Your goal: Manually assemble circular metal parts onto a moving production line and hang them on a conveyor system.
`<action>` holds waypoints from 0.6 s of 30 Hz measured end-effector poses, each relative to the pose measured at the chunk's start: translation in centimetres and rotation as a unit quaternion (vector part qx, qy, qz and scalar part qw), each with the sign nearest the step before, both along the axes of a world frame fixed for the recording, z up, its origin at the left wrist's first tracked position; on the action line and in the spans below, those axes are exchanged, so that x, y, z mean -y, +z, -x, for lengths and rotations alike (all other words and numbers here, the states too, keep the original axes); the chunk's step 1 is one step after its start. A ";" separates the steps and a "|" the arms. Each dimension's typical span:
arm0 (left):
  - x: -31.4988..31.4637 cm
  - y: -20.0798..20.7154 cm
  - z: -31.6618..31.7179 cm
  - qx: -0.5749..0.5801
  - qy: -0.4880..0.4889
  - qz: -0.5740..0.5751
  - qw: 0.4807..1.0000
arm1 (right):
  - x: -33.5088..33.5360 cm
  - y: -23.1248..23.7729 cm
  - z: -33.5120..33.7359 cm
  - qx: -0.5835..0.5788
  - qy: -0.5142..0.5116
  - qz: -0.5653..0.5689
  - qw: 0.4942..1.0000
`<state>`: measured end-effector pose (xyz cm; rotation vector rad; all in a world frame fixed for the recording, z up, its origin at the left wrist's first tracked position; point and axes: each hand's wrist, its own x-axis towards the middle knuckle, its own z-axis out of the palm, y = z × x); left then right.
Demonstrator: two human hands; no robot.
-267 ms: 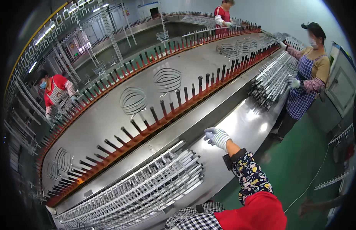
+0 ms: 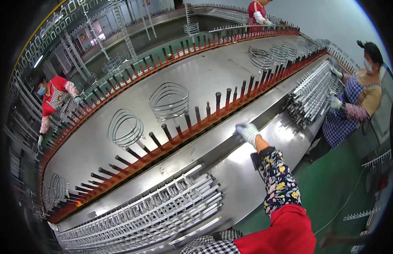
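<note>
While the floral sleeve reaches in from the near right, the right hand (in a striped, pale glove) hangs over the far edge of the steel bench, just short of the red rail; its fingers are blurred and point left, so how far open they are I cannot tell, and nothing shows in its hold; the left hand is out of view, so its state I cannot tell.

To the near left, a pile of racks lies along the bench, well apart from the glove, the rods side by side with their ends toward the right; a second pile lies farther right, where a co-worker in a blue checked apron has both gloved hands at it.

Beyond the bench, black-tipped pegs stand in a row along the rail; two wire baskets, the left one and the right one, stand there over the steel top; more baskets cluster at the far right; another co-worker, in red, bends over the far-left pegs.
</note>
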<state>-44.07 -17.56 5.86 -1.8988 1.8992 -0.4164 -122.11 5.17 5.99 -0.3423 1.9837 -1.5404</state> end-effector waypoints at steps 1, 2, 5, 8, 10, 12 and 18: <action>-0.5 1.2 1.2 -0.033 0.024 0.007 0.999 | 1.0 0.1 2.3 -0.042 -0.032 0.034 0.998; -0.6 2.0 2.6 -0.068 0.041 0.011 0.997 | 1.3 -0.7 6.1 -0.103 -0.080 0.027 0.991; -1.4 5.0 3.8 -0.154 0.112 0.043 0.981 | 5.3 3.1 12.1 -0.068 -0.252 0.045 0.964; -1.0 5.2 5.2 -0.262 0.152 0.058 0.951 | 3.8 2.8 18.8 -0.242 -0.291 0.094 0.921; -2.1 5.3 4.5 -0.327 0.198 0.080 0.920 | 5.7 3.0 19.3 -0.164 -0.284 0.131 0.936; -3.4 4.0 4.4 -0.397 0.241 0.094 0.881 | 5.3 3.5 19.4 -0.105 -0.266 0.087 0.954; -0.1 -5.7 -9.2 0.277 0.018 -0.278 0.920 | 4.3 4.3 19.5 -0.710 -0.155 -0.245 0.641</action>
